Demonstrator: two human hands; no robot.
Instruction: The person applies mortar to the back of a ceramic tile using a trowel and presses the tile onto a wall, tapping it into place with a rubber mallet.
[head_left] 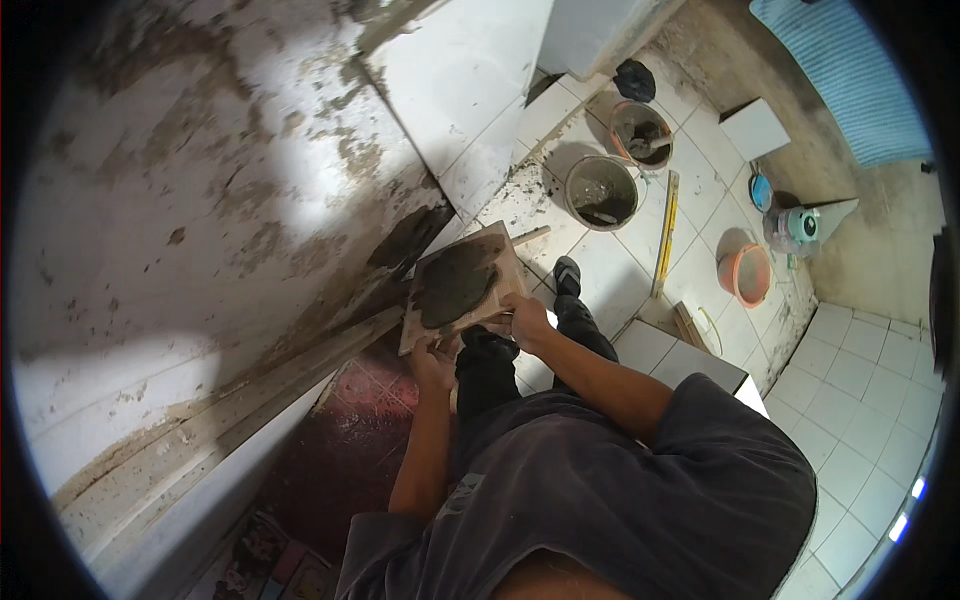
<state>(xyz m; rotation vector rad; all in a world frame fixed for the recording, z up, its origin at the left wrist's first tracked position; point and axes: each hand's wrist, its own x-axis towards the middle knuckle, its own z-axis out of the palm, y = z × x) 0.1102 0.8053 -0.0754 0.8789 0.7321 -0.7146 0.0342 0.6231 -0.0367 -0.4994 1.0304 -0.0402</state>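
Between my two hands I hold a square tile (414,318), its pale brown back turned up and a thick grey patch of wet mortar (455,285) spread over the middle. My left hand (434,364) is closed on the near left corner. On the near right edge, my right hand (525,318) grips with the thumb on top and the fingers partly hidden below. The tile is close to the stained wall (230,220), near a dark damp patch (408,236) low on it.
Two buckets of grey mortar, one dark (601,190) and one orange-rimmed (618,128), stand on the tiled floor. A yellow spirit level (666,235) lies near an orange bucket (748,275). Beyond are a loose white tile (756,130), a clear container (793,231) and a blue cloth (850,90).
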